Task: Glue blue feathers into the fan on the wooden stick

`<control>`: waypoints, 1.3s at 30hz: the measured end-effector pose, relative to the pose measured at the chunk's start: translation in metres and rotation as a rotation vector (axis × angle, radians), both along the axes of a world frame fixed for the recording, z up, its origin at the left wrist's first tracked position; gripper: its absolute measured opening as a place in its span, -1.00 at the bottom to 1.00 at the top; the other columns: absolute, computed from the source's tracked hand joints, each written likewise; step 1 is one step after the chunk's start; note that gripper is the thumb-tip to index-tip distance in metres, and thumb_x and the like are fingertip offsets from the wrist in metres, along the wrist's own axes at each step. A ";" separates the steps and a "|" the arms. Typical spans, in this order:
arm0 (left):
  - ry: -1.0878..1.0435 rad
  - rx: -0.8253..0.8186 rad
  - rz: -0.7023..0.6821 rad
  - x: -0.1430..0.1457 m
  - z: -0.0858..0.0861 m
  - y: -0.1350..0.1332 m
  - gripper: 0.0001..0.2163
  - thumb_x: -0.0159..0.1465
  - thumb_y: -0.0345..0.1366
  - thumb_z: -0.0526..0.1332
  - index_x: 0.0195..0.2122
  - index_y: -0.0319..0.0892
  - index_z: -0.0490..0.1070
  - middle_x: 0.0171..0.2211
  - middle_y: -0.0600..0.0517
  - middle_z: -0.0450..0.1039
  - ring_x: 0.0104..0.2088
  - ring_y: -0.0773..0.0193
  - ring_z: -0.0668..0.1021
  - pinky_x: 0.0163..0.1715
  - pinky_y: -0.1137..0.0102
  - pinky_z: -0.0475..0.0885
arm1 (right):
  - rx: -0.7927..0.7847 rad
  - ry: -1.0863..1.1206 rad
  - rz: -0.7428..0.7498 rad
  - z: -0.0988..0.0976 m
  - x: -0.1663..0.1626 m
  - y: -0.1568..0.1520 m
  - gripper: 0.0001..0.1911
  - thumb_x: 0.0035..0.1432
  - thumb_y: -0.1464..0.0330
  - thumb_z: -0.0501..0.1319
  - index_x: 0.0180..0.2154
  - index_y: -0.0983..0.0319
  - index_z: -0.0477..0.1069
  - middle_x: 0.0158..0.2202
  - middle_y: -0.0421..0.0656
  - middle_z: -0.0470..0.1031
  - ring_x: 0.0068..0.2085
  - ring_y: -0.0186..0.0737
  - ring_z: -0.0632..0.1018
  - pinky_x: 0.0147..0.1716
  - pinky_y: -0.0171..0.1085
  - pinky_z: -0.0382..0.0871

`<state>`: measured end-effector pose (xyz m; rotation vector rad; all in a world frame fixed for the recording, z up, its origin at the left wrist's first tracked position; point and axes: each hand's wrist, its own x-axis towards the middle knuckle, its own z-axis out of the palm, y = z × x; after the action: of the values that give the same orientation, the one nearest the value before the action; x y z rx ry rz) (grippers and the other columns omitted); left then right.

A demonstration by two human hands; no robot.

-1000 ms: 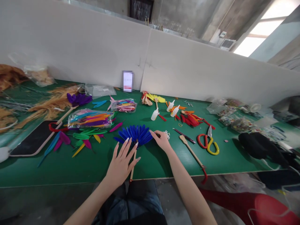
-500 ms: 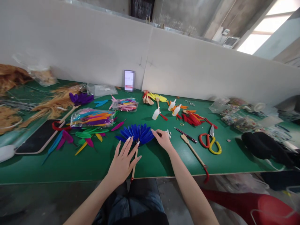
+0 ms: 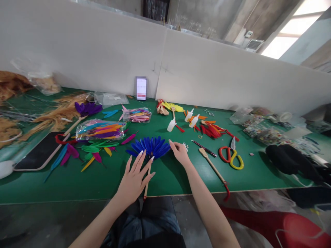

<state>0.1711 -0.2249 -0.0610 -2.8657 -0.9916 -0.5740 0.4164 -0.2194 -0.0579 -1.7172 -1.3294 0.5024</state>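
Note:
A fan of blue feathers [image 3: 153, 146] lies on the table, joined to a thin wooden stick handle [image 3: 147, 182]. Spread over the base of this fan is my left hand [image 3: 134, 177], its fingertips resting on the lower feathers. My right hand [image 3: 180, 153] is at the fan's right edge, thumb and forefinger drawn together beside the outermost feather tip. Whether anything small is pinched there is hidden. Small white pieces [image 3: 185, 147] lie just behind the right hand.
Right of my hands are a wooden stick [image 3: 212, 165] with a red cord, a pen [image 3: 204, 148] and scissors [image 3: 232, 155]. White glue bottles [image 3: 171, 124] stand behind. Bagged feathers [image 3: 100, 130], loose feathers [image 3: 90, 151] and a purple feather fan [image 3: 88, 108] lie left.
My right hand has shifted very slightly away from the feather tips. The left hand keeps its place on the fan; the whole view has drifted a little.

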 end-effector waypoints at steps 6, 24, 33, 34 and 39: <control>0.000 -0.006 0.005 0.000 -0.001 0.000 -0.52 0.37 -0.10 -0.04 0.29 -0.03 0.05 0.33 -0.08 -0.06 0.30 0.03 0.09 0.25 0.03 -0.11 | -0.009 0.019 -0.009 0.000 0.000 0.000 -0.42 0.17 -0.07 -0.02 -0.66 0.21 0.25 -0.68 -0.25 0.23 -0.59 -0.35 0.26 -0.59 -0.32 0.11; 0.010 0.007 0.017 0.001 -0.004 0.001 -0.54 0.37 -0.12 -0.04 0.28 -0.03 0.08 0.32 -0.13 -0.05 0.30 0.03 0.09 0.23 0.00 -0.08 | -0.003 0.037 0.026 -0.004 0.000 -0.001 -0.52 0.11 0.01 0.13 -0.65 0.21 0.30 -0.65 -0.25 0.31 -0.58 -0.34 0.28 -0.55 -0.32 0.14; -0.024 0.002 0.017 0.002 -0.004 0.001 -0.56 0.37 -0.13 -0.04 0.26 -0.03 0.12 0.31 -0.12 0.00 0.28 0.02 0.13 0.24 0.02 -0.09 | 0.002 0.036 0.060 -0.003 0.001 -0.002 -0.52 0.13 0.03 0.12 -0.65 0.20 0.34 -0.62 -0.20 0.44 -0.57 -0.31 0.37 -0.53 -0.31 0.22; -0.020 0.006 0.017 0.002 -0.004 0.001 -0.56 0.37 -0.13 -0.04 0.26 -0.03 0.12 0.31 -0.12 0.00 0.28 0.02 0.13 0.24 0.02 -0.09 | 0.003 0.032 0.061 -0.003 0.001 -0.002 -0.52 0.13 0.03 0.12 -0.65 0.20 0.34 -0.62 -0.20 0.44 -0.57 -0.31 0.37 -0.53 -0.31 0.23; 0.005 0.013 0.023 0.001 -0.004 0.001 -0.55 0.37 -0.11 -0.03 0.27 -0.03 0.11 0.31 -0.14 -0.01 0.29 0.04 0.10 0.23 0.01 -0.09 | 0.003 0.019 0.061 -0.003 0.001 -0.002 -0.52 0.13 0.03 0.13 -0.66 0.20 0.34 -0.63 -0.20 0.44 -0.57 -0.31 0.37 -0.52 -0.31 0.23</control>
<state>0.1718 -0.2240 -0.0654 -2.8393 -1.0150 -0.5696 0.4179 -0.2217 -0.0610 -1.6697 -1.3714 0.5493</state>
